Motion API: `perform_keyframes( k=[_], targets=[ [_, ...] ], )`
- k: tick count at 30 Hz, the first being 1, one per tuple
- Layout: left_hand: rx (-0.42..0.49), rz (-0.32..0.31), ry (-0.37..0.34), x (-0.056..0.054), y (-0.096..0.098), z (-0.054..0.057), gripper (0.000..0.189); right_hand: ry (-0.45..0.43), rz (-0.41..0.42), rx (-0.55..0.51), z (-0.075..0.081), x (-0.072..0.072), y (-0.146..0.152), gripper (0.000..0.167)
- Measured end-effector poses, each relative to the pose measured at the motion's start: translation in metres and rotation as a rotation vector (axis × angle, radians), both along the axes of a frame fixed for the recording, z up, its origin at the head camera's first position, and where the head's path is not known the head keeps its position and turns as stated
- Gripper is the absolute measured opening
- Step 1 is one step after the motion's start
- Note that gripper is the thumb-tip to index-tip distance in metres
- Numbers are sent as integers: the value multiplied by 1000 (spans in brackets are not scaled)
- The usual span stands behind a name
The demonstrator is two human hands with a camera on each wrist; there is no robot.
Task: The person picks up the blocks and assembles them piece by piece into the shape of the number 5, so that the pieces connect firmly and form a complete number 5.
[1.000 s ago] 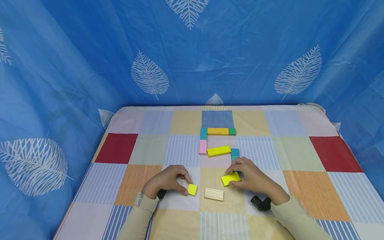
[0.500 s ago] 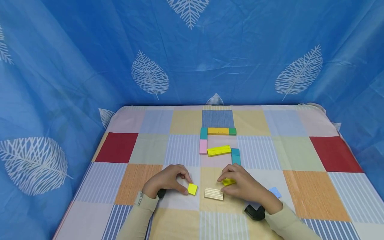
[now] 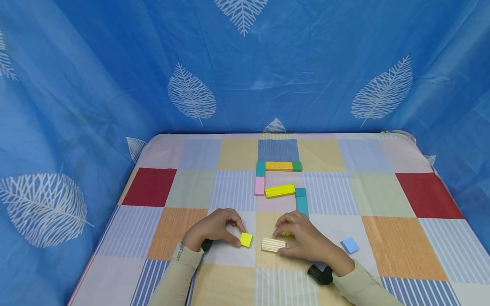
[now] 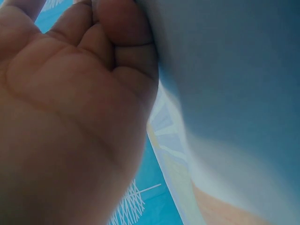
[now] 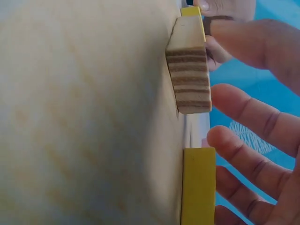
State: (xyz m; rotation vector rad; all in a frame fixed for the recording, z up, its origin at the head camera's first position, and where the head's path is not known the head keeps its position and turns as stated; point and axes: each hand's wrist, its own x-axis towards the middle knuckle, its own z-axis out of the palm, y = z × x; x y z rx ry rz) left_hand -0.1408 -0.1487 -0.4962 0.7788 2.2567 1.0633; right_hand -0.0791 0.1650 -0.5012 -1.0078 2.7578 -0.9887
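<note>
In the head view my left hand [image 3: 215, 227] pinches a small yellow square block [image 3: 246, 239] between thumb and index finger, on the cloth left of centre. In the left wrist view that hand's palm [image 4: 70, 112] fills much of the picture. My right hand [image 3: 302, 238] is over a striped wooden block [image 3: 273, 245], its thumb right at the block's near right edge. The right wrist view shows its fingers spread around the striped block [image 5: 189, 79]. A yellow rectangular block [image 5: 198, 187] lies on the cloth beneath the right fingers, mostly hidden in the head view.
Beyond the hands, teal [image 3: 260, 169], orange [image 3: 278, 166], green [image 3: 297, 166], pink [image 3: 260, 186], yellow [image 3: 280, 191] and further teal blocks [image 3: 301, 203] lie in an angular, S-like line. A light blue block [image 3: 350, 245] lies right of the right wrist. Blue curtains [image 3: 291, 85] surround the table.
My right hand has let go of the yellow rectangular block and moved left and nearer, to the striped block. The light blue block has come out from behind it. My left hand stays put.
</note>
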Motion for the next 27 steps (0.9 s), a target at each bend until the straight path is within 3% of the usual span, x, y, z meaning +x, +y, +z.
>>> perform_keyframes(
  k=[9, 27],
  targets=[
    [0, 0, -4, 0, 0, 0, 25, -24, 12, 43, 3, -2, -6, 23],
    [2, -7, -1, -1, 0, 2, 24, -66, -62, 10, 5, -13, -15, 19]
  ],
)
